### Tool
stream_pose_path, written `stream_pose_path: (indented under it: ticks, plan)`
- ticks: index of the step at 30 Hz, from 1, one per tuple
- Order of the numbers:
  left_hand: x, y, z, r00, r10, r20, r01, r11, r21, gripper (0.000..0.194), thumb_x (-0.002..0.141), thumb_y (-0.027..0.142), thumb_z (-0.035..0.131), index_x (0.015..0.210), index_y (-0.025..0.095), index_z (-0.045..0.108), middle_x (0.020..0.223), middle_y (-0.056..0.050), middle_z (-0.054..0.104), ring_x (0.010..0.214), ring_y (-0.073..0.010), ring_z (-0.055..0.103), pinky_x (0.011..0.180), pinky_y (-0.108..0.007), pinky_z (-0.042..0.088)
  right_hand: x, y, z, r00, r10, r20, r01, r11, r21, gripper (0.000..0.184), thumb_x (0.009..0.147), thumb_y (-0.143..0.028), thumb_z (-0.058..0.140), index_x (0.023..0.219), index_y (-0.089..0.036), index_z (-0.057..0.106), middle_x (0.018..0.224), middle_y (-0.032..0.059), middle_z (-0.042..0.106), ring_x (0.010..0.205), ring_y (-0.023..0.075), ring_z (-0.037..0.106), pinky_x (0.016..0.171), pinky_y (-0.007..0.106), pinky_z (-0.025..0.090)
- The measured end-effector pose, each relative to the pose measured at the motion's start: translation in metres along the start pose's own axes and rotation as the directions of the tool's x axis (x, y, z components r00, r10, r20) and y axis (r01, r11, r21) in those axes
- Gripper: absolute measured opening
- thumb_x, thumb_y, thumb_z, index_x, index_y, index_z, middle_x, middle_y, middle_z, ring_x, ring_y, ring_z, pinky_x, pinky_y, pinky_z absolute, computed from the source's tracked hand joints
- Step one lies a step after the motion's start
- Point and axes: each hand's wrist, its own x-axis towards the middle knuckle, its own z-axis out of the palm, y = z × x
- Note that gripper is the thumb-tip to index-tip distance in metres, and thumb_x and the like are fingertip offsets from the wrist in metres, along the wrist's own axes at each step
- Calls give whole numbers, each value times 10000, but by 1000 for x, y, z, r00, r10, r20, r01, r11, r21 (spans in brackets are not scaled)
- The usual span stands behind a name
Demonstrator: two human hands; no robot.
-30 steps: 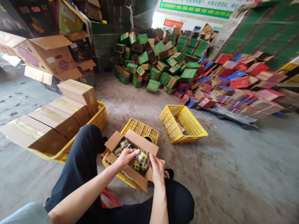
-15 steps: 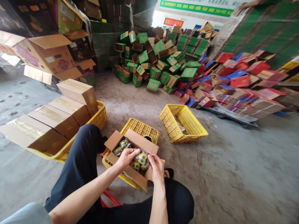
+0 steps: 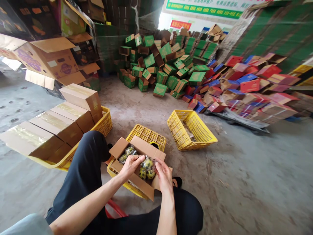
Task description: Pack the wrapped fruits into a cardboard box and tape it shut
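From the head camera, two bare hands show, both belonging to the person sitting here, and between them is one film-wrapped packet (image 3: pixel 147 164), just above and partly within the right-hand portion of a single open carton (image 3: pixel 149 148). The left hand (image 3: pixel 130 168) has its thumb and forefinger pinched together on the packet's left edge; the right hand (image 3: pixel 164 174) has thumb and fingertips closed at the clear film on the right side, though how firmly they grip cannot be told. Around the packet at least three round pieces are visible, one higher and two lower; whether one film covers all three is unclear. At least two more wrapped pieces (image 3: pixel 128 153) lie in the carton's left corner. Three yellow crates stand on the floor: one under the carton (image 3: pixel 144 133), one to the right (image 3: pixel 202 127), and one to the left (image 3: pixel 108 120), where four taped box tops (image 3: pixel 52 120) can be counted. Farther off, green boxes (image 3: pixel 160 89) and red and blue boxes (image 3: pixel 249 85) lie heaped, too many to count. The packet looks glossy and crinkled, its see-through film catching the light; the pieces are yellow-green with dark patches, rounded, and similar in size.
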Motion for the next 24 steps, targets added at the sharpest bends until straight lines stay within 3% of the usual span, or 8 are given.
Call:
stream_pose_path:
  ticks: [4, 9, 11, 14, 17, 19, 22, 24]
  plan:
    - [2, -1, -4, 999, -14, 32, 13, 999, 52, 645, 772, 741, 709, 804, 99, 760, 691, -29, 667, 631, -131, 555, 594, -224, 437, 0, 0, 1, 999, 3, -47, -1, 999, 41, 365, 666, -509, 887, 890, -231, 811, 891, 45, 806, 811, 226, 729, 729, 306, 584]
    - [4, -6, -8, 983, -34, 179, 49, 996, -75, 593, 757, 637, 797, 1086, 145, 771, 1007, -70, 737, 910, -200, 661, 806, -268, 528, 3, 0, -2, 985, 40, -167, -15, 989, 147, 378, 592, -497, 921, 822, -225, 793, 794, 10, 779, 685, 174, 683, 633, 261, 552]
    - [5, -9, -8, 982, -33, 185, 47, 997, -69, 540, 745, 596, 829, 1020, 134, 784, 924, -59, 738, 840, -176, 665, 803, -260, 530, 3, 1, -4, 981, 42, -189, -14, 989, 147, 391, 592, -498, 920, 828, -217, 787, 802, 15, 781, 696, 179, 688, 640, 268, 553]
    - [5, -11, -7, 994, -42, 99, 49, 996, -69, 513, 724, 616, 833, 837, 119, 777, 750, -31, 703, 697, -133, 636, 729, -238, 538, 3, 4, -5, 986, 39, -160, -20, 993, 113, 387, 625, -513, 907, 832, -213, 776, 799, 20, 777, 711, 186, 693, 637, 264, 550]
    - [5, -10, -7, 997, -78, 25, 80, 990, -113, 545, 691, 648, 839, 784, 117, 760, 728, -45, 716, 688, -140, 665, 696, -233, 554, 3, 5, -5, 994, 30, -104, -22, 997, 74, 450, 701, -557, 859, 1006, -237, 773, 962, 46, 798, 832, 224, 729, 688, 288, 577]
    - [4, -8, -6, 994, -112, -19, 108, 984, -140, 565, 663, 656, 854, 793, 114, 758, 732, -61, 734, 691, -148, 691, 672, -225, 560, 2, 4, -6, 1000, 10, -28, -10, 1000, 23, 549, 766, -614, 793, 1179, -257, 736, 1186, 82, 767, 1039, 278, 725, 807, 346, 600]
    - [6, -7, -8, 986, -144, -84, 130, 979, -158, 600, 615, 673, 872, 797, 116, 742, 712, -67, 739, 673, -158, 713, 624, -214, 560, -1, 1, -5, 985, -72, 155, 83, 994, -64, 744, 766, -675, 770, 1375, -267, 641, 1490, 100, 590, 1391, 330, 530, 1082, 443, 509]
    - [8, -8, -9, 981, -154, -120, 134, 978, -162, 628, 579, 694, 878, 785, 121, 723, 689, -61, 732, 645, -165, 716, 593, -215, 558, -4, -2, -3, 963, -122, 239, 146, 986, -84, 830, 710, -630, 844, 1425, -287, 601, 1588, 75, 480, 1493, 332, 396, 1187, 469, 410]
